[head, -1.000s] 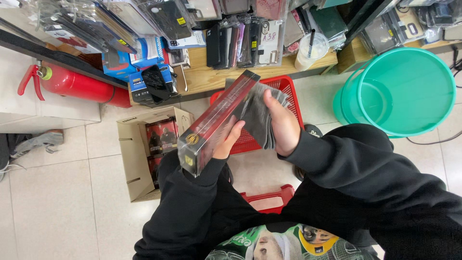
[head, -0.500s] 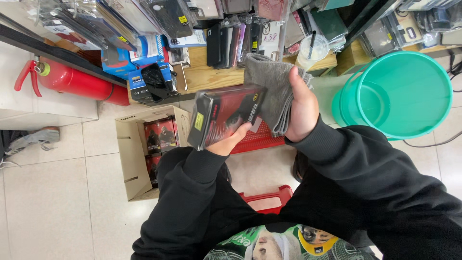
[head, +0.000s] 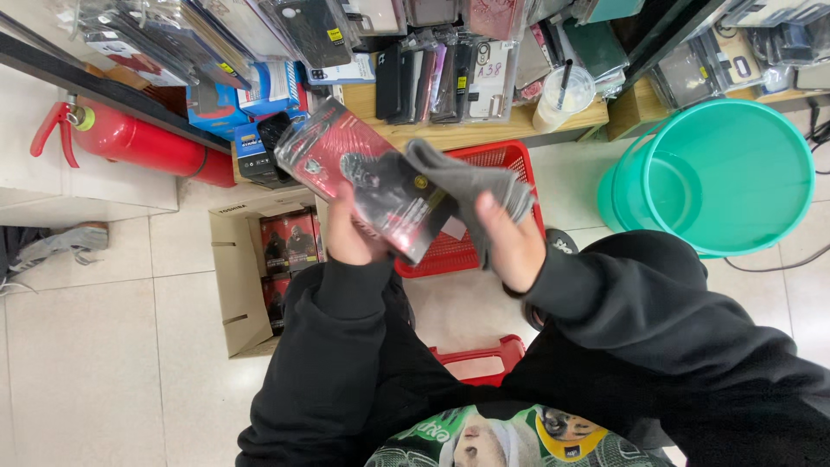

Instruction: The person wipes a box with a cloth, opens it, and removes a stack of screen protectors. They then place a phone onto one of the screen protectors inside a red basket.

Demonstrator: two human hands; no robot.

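My left hand (head: 347, 232) grips a flat black and red packaged box (head: 367, 180), held tilted in front of me. My right hand (head: 508, 245) holds a folded grey cloth (head: 471, 183) pressed against the right end of that box. Both arms wear black sleeves. Behind the box and cloth sits a red plastic basket (head: 500, 160) on the floor.
An open cardboard carton (head: 238, 277) with more red and black boxes stands at my left. A red fire extinguisher (head: 138, 143) lies by the wall. A teal bucket (head: 722, 177) stands at right. Packaged phone cases (head: 441, 82) hang on a wooden rack. A red stool (head: 475, 356) is under me.
The box has been turned so its printed face points up and has shifted left. The grey cloth has moved from the box's upper right down across its right end.
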